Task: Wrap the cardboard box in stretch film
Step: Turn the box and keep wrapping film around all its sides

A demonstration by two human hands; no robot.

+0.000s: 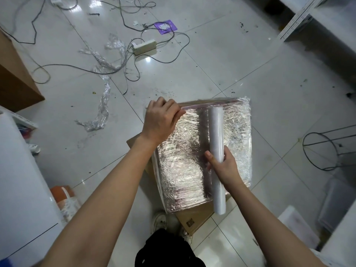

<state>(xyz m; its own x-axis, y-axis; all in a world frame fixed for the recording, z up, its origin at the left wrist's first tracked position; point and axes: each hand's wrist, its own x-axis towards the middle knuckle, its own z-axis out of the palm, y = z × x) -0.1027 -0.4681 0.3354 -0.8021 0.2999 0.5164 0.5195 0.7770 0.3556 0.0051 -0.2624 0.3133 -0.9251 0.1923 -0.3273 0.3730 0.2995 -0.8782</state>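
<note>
My right hand [223, 166] grips the stretch film roll [216, 158] near its middle, fingers curled round it. The roll's long axis runs away from me, its near end past the box's near edge, its far end just short of the far edge. The cardboard box [192, 151] sits on the tiled floor [212, 64] in front of my feet, its top already covered in crinkled film, over a flat piece of cardboard [194, 218]. My left hand [161, 120] pinches the film at the far left corner, fingers curled over the edge. Open tiles lie beyond and to the right; film scraps [102, 108] and cables [134, 60] lie far left, a wire stand [323, 151] to the right.
</note>
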